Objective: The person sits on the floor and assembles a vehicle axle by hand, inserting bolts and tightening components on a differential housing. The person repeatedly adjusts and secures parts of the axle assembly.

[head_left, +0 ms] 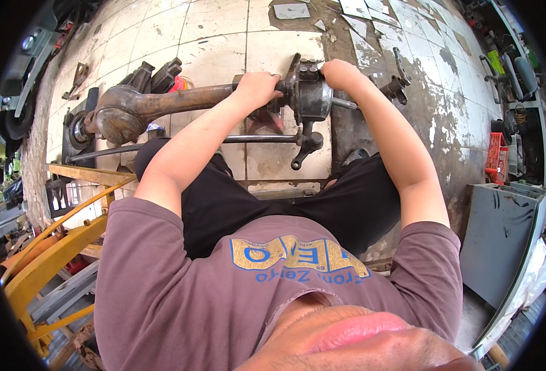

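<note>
A heavy, greasy vehicle axle housing (pixel 180 102) lies crosswise before me, its bulging round part at the left. At its right end stands a dark steering knuckle (pixel 312 93) with a bolted cap on top. My left hand (pixel 258 89) is closed over the tube end, against the knuckle's left side; its fingertips are partly hidden. My right hand (pixel 342 75) grips the knuckle's upper right edge, its fingers mostly out of sight behind the metal. A long tie rod (pixel 254 139) runs in front of the housing, ending at a joint arm (pixel 310 143) below the knuckle.
My knees flank the near side of the axle. Dark metal parts (pixel 149 77) lie behind it, another metal part (pixel 396 86) to the right. Broken tiles (pixel 356 25) litter the far floor. A yellow frame (pixel 56 253) stands left; a grey cabinet (pixel 502 235) and red crate (pixel 497 157) stand right.
</note>
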`<action>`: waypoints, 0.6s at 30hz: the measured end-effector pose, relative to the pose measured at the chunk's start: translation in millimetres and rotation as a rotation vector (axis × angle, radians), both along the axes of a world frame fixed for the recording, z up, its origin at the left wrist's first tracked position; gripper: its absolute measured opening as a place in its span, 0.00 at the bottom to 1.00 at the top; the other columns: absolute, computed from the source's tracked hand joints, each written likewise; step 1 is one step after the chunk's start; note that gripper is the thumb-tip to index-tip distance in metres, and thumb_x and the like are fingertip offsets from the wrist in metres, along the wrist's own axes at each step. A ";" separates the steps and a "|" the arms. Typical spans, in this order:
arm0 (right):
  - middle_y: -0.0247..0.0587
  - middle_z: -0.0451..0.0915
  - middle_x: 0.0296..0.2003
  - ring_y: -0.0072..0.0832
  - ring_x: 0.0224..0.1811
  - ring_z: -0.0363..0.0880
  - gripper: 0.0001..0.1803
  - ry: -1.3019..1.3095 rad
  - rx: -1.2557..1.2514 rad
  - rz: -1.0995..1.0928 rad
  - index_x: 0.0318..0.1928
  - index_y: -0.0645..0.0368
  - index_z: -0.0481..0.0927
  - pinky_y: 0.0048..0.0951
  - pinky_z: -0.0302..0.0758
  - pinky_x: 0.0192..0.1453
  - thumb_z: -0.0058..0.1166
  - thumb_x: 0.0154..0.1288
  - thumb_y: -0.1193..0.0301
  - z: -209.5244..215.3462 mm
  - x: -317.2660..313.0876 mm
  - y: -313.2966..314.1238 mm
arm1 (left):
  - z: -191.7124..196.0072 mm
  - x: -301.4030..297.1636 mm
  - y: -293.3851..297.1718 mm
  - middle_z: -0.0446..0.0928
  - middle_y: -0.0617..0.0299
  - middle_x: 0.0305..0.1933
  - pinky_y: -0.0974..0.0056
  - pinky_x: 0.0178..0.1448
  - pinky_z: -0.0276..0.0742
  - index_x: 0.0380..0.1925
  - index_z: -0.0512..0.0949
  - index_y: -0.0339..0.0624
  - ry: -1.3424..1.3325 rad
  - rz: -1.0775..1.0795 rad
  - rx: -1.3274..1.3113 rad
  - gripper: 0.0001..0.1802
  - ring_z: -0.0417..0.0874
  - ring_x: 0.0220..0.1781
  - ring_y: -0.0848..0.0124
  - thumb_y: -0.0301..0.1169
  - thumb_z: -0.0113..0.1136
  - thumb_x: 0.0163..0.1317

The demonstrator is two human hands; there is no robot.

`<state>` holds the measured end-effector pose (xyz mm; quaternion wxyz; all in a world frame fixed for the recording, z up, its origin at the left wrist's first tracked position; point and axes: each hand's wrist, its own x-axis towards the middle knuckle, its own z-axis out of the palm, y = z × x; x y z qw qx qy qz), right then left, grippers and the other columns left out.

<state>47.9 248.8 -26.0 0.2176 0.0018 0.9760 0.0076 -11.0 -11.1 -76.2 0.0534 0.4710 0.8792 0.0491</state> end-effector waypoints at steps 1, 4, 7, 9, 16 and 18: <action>0.53 0.90 0.51 0.49 0.56 0.90 0.15 -0.006 0.002 0.004 0.49 0.59 0.91 0.49 0.87 0.58 0.52 0.71 0.74 5.7 0.6 -6.3 | -0.8 -2.2 -4.2 0.88 0.51 0.45 0.48 0.54 0.86 0.55 0.84 0.44 0.007 0.005 0.000 0.26 0.90 0.52 0.51 0.52 0.69 0.68; 0.52 0.90 0.51 0.49 0.55 0.90 0.15 -0.003 0.015 -0.009 0.49 0.58 0.91 0.49 0.87 0.58 0.52 0.71 0.74 9.9 10.3 -9.9 | 8.8 -0.6 2.1 0.87 0.51 0.51 0.47 0.57 0.85 0.63 0.81 0.47 -0.050 0.031 -0.118 0.30 0.89 0.55 0.49 0.52 0.67 0.69; 0.52 0.91 0.50 0.49 0.55 0.90 0.15 0.033 0.015 0.000 0.49 0.58 0.91 0.48 0.87 0.57 0.52 0.71 0.74 -5.1 7.7 -5.9 | 1.8 -3.7 -0.5 0.87 0.50 0.50 0.46 0.56 0.85 0.62 0.81 0.46 -0.039 0.016 -0.097 0.29 0.89 0.54 0.49 0.52 0.67 0.69; 0.52 0.91 0.50 0.49 0.54 0.90 0.15 -0.008 0.044 0.063 0.49 0.58 0.91 0.48 0.87 0.57 0.52 0.70 0.73 11.3 11.8 -17.9 | 4.6 -2.5 -1.6 0.88 0.50 0.47 0.47 0.55 0.85 0.57 0.83 0.45 -0.021 0.025 -0.081 0.27 0.89 0.53 0.50 0.52 0.69 0.68; 0.53 0.91 0.45 0.48 0.50 0.92 0.14 0.074 0.019 0.125 0.42 0.58 0.93 0.49 0.88 0.54 0.54 0.67 0.71 0.7 15.8 -14.7 | 13.8 4.5 -3.2 0.88 0.47 0.43 0.45 0.54 0.85 0.49 0.85 0.41 -0.081 0.058 -0.017 0.23 0.89 0.50 0.46 0.47 0.72 0.64; 0.55 0.91 0.43 0.50 0.48 0.91 0.13 0.103 0.004 0.105 0.40 0.58 0.92 0.50 0.87 0.53 0.53 0.68 0.73 -15.5 15.3 -3.8 | 4.7 2.4 -2.6 0.88 0.46 0.43 0.45 0.53 0.85 0.46 0.85 0.41 -0.041 0.034 0.052 0.22 0.90 0.50 0.47 0.48 0.73 0.63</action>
